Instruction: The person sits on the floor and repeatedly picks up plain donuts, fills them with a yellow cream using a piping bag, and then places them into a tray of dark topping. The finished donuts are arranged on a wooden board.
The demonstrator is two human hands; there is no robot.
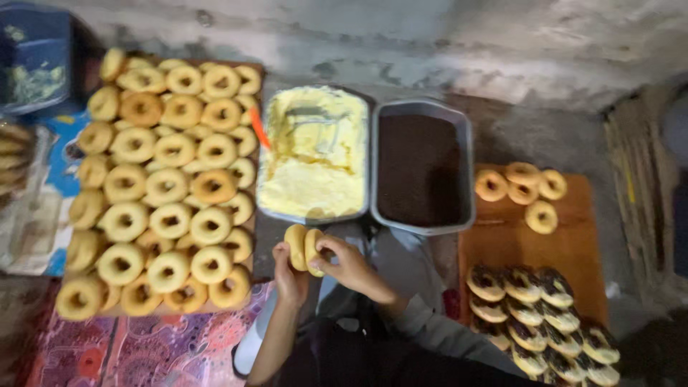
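Observation:
My left hand and my right hand together hold a plain golden doughnut split into two halves, just in front of a metal tray of pale yellow cream. A spreading tool lies in the cream. To the right of that tray stands a metal tray of dark chocolate sprinkles. My grey sleeve runs back from the right wrist.
A big heap of plain doughnuts covers a board on the left. A brown board on the right carries a few plain doughnuts and rows of chocolate-topped ones. A patterned cloth lies at lower left.

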